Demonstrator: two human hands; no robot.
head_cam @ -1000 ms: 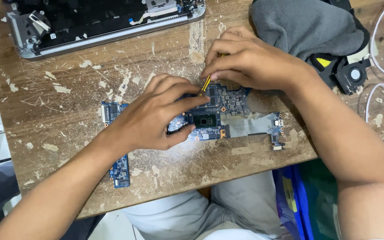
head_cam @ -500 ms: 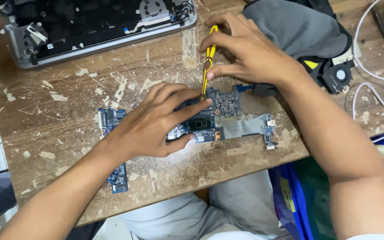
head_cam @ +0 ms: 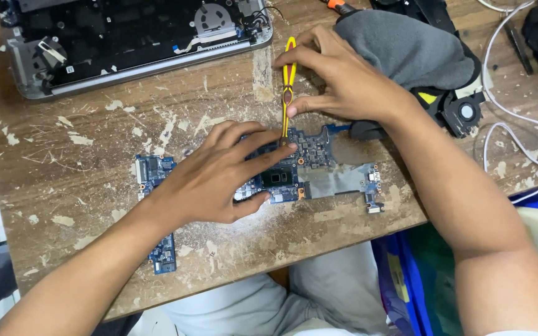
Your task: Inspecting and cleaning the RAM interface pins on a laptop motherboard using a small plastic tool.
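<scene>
A blue laptop motherboard [head_cam: 319, 168] lies flat on the worn wooden table [head_cam: 94, 137]. My left hand [head_cam: 219, 174] presses down on its middle, fingers spread over the board. My right hand [head_cam: 344, 81] pinches yellow tweezers [head_cam: 288, 87] between thumb and fingers. The tweezers stand nearly upright with their tips touching the board just above the dark square chip [head_cam: 276, 179].
An opened laptop base [head_cam: 132, 37] with a fan lies at the back left. A grey cloth [head_cam: 406, 46] covers black parts at the back right, beside a small round fan [head_cam: 465, 112] and white cables [head_cam: 512, 118]. A blue bin [head_cam: 406, 286] sits below the table edge.
My right hand has drawn back from the board and raised the tweezers upright, so they show fully. My left hand stays pressed on the board.
</scene>
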